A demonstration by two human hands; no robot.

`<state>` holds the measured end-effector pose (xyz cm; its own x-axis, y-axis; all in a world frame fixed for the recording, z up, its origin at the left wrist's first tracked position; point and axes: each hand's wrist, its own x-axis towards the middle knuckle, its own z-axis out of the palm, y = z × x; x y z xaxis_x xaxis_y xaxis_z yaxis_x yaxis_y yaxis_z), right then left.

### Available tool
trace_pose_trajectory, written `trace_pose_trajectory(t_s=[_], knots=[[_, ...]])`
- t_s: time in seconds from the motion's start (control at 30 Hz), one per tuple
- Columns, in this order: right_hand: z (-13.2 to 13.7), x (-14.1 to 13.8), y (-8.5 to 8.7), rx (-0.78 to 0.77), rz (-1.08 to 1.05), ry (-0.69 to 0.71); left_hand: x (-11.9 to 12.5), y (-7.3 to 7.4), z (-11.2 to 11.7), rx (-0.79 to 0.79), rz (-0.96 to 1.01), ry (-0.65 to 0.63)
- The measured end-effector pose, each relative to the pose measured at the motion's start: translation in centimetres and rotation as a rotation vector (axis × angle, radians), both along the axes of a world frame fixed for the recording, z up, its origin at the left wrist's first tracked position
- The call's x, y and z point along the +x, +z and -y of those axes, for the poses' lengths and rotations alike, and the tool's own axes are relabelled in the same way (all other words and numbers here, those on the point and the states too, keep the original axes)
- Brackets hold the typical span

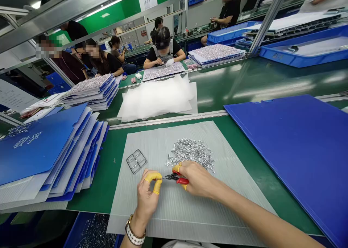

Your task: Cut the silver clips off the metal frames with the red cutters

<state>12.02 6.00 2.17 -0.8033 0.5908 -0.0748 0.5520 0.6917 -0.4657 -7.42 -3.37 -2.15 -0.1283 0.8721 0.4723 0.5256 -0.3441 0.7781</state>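
My right hand [197, 178] is closed around small red-handled cutters [176, 178], whose jaws point left. My left hand [148, 193], with yellow finger cots on thumb and forefinger, pinches something tiny at the cutter tips; I cannot make it out. Both hands hover over a grey corrugated sheet [168, 211]. A pile of small silvery metal parts [191, 153] lies just beyond my right hand. A small silvery metal frame [136, 161] rests on the sheet to the left of the hands.
A stack of blue and white sheets [49, 157] lies at left, a large blue board [299, 150] at right. White translucent sheets [160, 97] sit on the green belt beyond. Several people sit working across the line, with blue trays [304, 48] at back right.
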Motion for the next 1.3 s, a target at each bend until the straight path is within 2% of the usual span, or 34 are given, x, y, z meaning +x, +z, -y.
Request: trace_pose_trajectory(t_s=[0.23, 0.43, 0.53, 0.63, 0.73, 0.83, 0.93, 1.1, 1.2, 1.3], knots=[[0.0, 0.1, 0.1, -0.009, 0.055, -0.029, 0.1, 0.2, 0.1, -0.088, 0.059, 0.02], [-0.4, 0.7, -0.5, -0.049, 0.013, -0.169, 0.1, -1.2, -1.1, -0.378, -0.002, 0.193], [-0.2, 0.7, -0.6, -0.047, 0.024, -0.188, -0.2, -1.8, -1.9, -0.431, -0.052, 0.187], [0.5, 0.1, -0.6, -0.061, 0.019, -0.164, -1.7, -1.8, -2.3, -0.442, -0.086, 0.201], [1.8, -1.6, -1.0, -0.092, 0.018, -0.117, -4.2, -1.1, -1.3, -0.452, -0.112, 0.251], [3.3, -4.1, -1.6, -0.096, 0.027, -0.055, -6.7, -0.4, 0.9, -0.475, -0.127, 0.294], [4.5, -6.7, -2.2, -0.065, 0.029, -0.021, -8.1, -0.2, 3.3, -0.487, -0.167, 0.353], [5.7, -9.5, -3.4, -0.001, 0.084, -0.052, -8.0, -1.3, 5.3, -0.484, -0.335, 0.401], [5.9, -10.2, -3.9, 0.03, 0.14, -0.073, -7.2, -1.7, 5.1, -0.495, -0.444, 0.43], [5.9, -10.6, -3.9, 0.045, 0.149, -0.077, -6.7, -1.5, 4.6, -0.534, -0.532, 0.466]])
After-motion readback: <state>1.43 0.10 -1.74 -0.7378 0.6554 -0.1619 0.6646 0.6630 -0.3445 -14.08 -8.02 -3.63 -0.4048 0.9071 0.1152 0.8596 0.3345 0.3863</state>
